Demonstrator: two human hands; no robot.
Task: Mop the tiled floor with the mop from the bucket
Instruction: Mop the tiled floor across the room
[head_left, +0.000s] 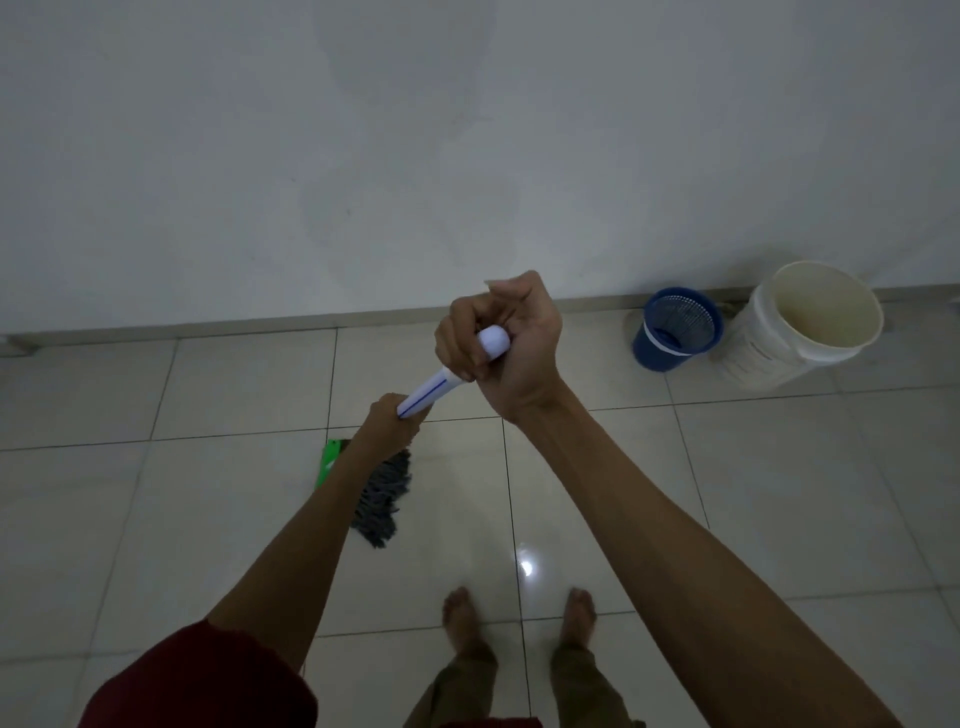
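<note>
Mop (427, 392) held in 2 hands, head down on tiled floor (779, 493), centre of frame.

2 containers at right of frame, against the wall (363, 156): blue bucket (655, 351) with a grey mesh basket (680, 317) seated in its mouth; just beside it a larger white bucket (753, 356), yellowish inside, contents cannot tell. Right hand (498, 338) has fingers (457, 338) curled round the top end of the white, blue-striped handle; left hand (392, 421) grips it lower down. Grey strand head (382, 501) lies on the floor, partly hidden by the left forearm (311, 530), with a green piece (330, 462) at its left. 2 bare feet (462, 618) at bottom centre, well apart from both buckets.
</note>
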